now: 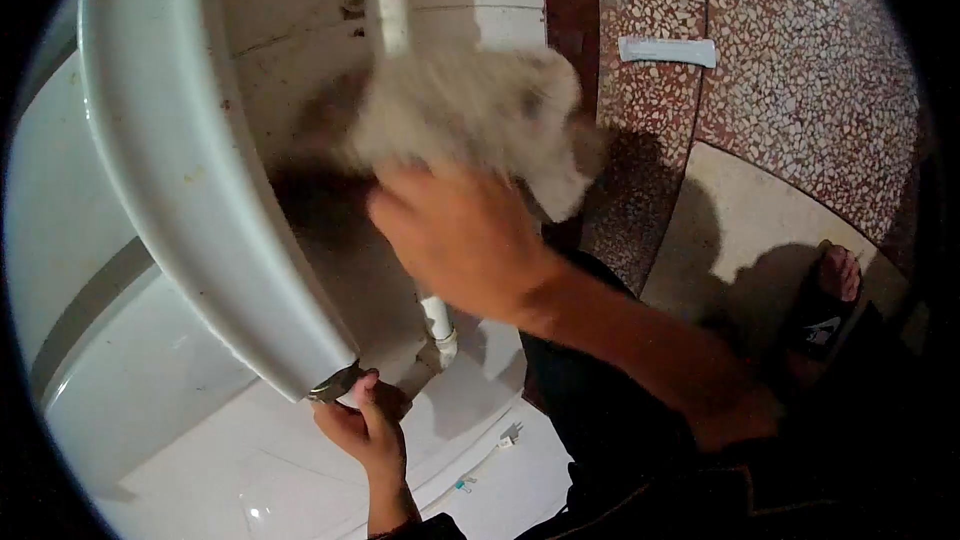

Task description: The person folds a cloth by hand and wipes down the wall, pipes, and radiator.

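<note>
A pale, fluffy cloth [460, 110], smeared by motion, hangs from my right hand [460, 235], whose fingers are closed on it in the middle of the view. At the lower left, my left hand [365, 425] grips the lower end of a long, curved white panel [200, 160]. Its thumb is up and its fingers are wrapped round that end, beside a small dark piece whose nature I cannot make out. The cloth is apart from the panel, over the tiled wall and the floor edge.
A white pipe [390, 10] runs down the tiled wall, with an elbow [443, 340] lower down. On the speckled floor [800, 70] lies a white packet [668, 51]. A sandalled foot [838, 285] is at the right. A thin cable with a plug [507, 440] lies near the bottom.
</note>
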Tool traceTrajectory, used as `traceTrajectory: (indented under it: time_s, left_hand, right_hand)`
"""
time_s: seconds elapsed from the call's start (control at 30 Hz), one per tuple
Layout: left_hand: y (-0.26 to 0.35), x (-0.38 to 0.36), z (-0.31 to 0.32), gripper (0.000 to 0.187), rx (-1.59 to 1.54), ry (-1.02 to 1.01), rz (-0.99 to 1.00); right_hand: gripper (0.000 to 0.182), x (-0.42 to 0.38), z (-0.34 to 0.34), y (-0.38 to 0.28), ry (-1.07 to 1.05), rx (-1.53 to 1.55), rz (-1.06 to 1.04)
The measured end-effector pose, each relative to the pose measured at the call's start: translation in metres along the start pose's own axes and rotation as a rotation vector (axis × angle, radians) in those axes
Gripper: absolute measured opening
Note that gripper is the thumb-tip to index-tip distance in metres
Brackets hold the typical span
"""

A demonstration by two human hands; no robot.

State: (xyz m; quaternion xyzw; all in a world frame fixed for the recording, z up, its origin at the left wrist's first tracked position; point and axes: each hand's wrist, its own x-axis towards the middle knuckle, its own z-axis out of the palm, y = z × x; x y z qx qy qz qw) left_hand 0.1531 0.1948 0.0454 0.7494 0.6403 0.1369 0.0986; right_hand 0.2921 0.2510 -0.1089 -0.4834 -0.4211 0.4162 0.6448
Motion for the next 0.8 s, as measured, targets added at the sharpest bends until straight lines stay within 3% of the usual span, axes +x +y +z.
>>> traceTrajectory:
  time_s: [0.03,0.1,0.17,0.2,0.27,0.3,0.33,0.4,0.43,0.53,0.57,0.6,0.67,0.7,0.73,0.8]
  left_hand:
    - [-0.005,0.001,0.0,0.012,0.018,-0.009,-0.003]
    - [-0.027,-0.003,0.001,0.012,0.176,0.105,0.272]
    - [-0.017,-0.007,0.006,0.012,0.148,0.109,0.204]
    - [-0.007,-0.007,0.009,0.013,0.138,0.103,0.14]
    - [0.014,0.007,0.011,0.013,0.084,0.086,0.063]
    - [0.015,0.003,0.007,0.014,0.02,0.088,-0.009]
    - [0.002,-0.008,0.002,0.014,0.022,0.099,-0.005]
    - [-0.035,-0.01,0.003,0.012,0.104,0.12,0.194]
    - [-0.043,-0.01,-0.003,0.013,0.116,0.104,0.182]
    - [0.006,0.006,-0.001,0.014,0.046,0.044,0.07]
    - [0.01,0.006,-0.004,0.015,0.007,0.023,0.01]
    - [-0.009,-0.002,-0.007,0.015,0.008,0.033,0.007]
    - [-0.043,-0.002,0.002,0.013,0.153,0.125,0.313]
    - [-0.009,0.0,0.007,0.013,0.019,0.052,0.095]
    - [-0.007,-0.005,0.006,0.013,0.009,0.062,0.097]
    - [0.008,0.01,0.004,0.014,0.082,0.027,0.134]
  right_hand:
    - [0.008,0.015,-0.005,0.002,0.214,-0.101,-0.179]
    - [0.008,-0.006,0.005,0.004,0.287,-0.186,-0.239]
    - [0.006,-0.013,0.006,0.006,0.474,-0.356,-0.383]
    - [0.006,-0.008,0.002,0.006,0.469,-0.359,-0.39]
    - [0.007,0.015,-0.002,0.006,0.248,-0.13,-0.136]
    - [0.006,0.03,-0.006,0.004,0.414,-0.155,-0.234]
    - [0.006,0.014,0.003,0.003,0.414,-0.149,-0.244]
    - [0.007,-0.01,0.016,0.01,0.388,-0.33,-0.368]
    - [0.008,-0.021,0.026,0.012,0.416,-0.339,-0.421]
    - [0.008,0.03,0.004,0.007,0.369,-0.064,-0.238]
    - [0.009,0.05,-0.015,0.005,0.504,-0.198,-0.276]
    - [0.009,0.04,-0.004,0.005,0.497,-0.193,-0.282]
    - [0.009,0.026,0.006,0.015,0.576,-0.349,-0.441]
    - [0.009,0.015,0.01,0.011,0.58,-0.329,-0.436]
    - [0.009,0.002,0.017,0.008,0.583,-0.31,-0.432]
    - [0.01,0.012,0.008,-0.006,0.454,-0.078,-0.22]
